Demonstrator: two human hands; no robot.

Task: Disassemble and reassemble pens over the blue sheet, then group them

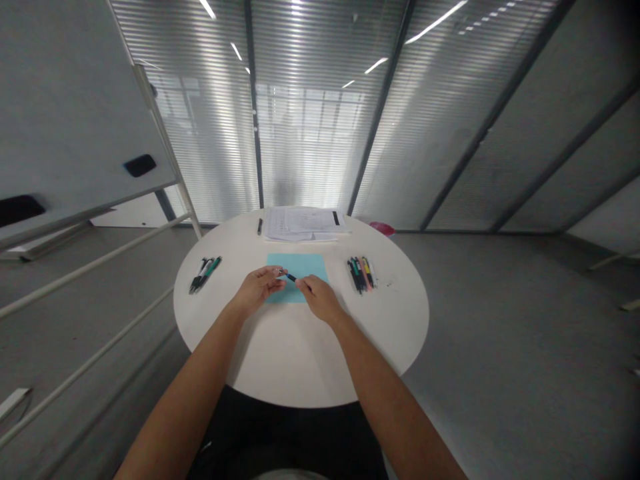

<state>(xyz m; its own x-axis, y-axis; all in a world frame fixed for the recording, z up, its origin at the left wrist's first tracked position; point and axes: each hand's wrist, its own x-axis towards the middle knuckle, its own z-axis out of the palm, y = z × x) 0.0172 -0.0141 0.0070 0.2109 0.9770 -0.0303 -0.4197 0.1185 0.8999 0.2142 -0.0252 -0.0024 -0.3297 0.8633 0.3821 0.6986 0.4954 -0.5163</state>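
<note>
Both my hands meet over a light blue sheet (300, 265) on a round white table (300, 360). A dark pen (291, 277) spans between them. My left hand (257, 289) pinches one end with curled fingers. My right hand (317, 298) is closed around the other end. To the right of the sheet lies a row of several coloured pens (363, 273). On the left side of the table rest a few dark and green pens (204, 274).
A stack of white papers (305, 223) and a single dark pen (259, 226) lie at the table's far edge. A whiteboard on a stand (75, 127) leans at the left. Glass walls with blinds stand behind. A pink object (383, 229) shows beyond the table.
</note>
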